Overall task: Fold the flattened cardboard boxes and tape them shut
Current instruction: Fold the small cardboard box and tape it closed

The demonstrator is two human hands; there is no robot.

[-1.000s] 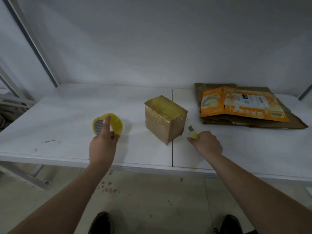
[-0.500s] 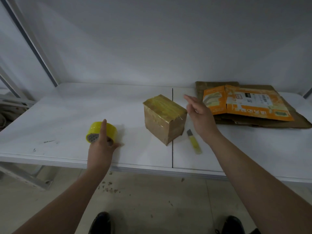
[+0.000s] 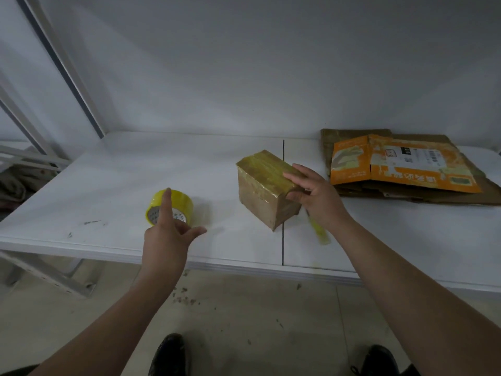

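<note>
**Taped box under the right hand, tape roll under the left forefinger**

The taped cardboard box (image 3: 263,191) stands closed near the middle of the white table (image 3: 108,180), one corner turned toward the person and its top and sides glossy with yellowish tape. The right hand (image 3: 318,198) grasps its upper right edge: the fingers (image 3: 294,176) lie across the top face and the thumb presses the side face below.

At about 4 o'clock from the box, just beside it, a yellow utility knife (image 3: 320,233) lies flat on the table, partly hidden by the right wrist.

At 9 o'clock from the box, apart from it, a yellow tape roll (image 3: 184,203) rests on its rim. The left hand (image 3: 168,236) touches it with a straight forefinger laid over its top, the thumb spread out to the right and gripping nothing; the other fingers are hidden behind the hand.

At 2 o'clock from the box, near the back wall, a stack of flattened cardboard boxes (image 3: 352,137) lies on the table, the top one orange (image 3: 423,172) with a printed label.

At 6 o'clock, below the table's edge, two dark shoes (image 3: 169,354) stand on the floor.
</note>
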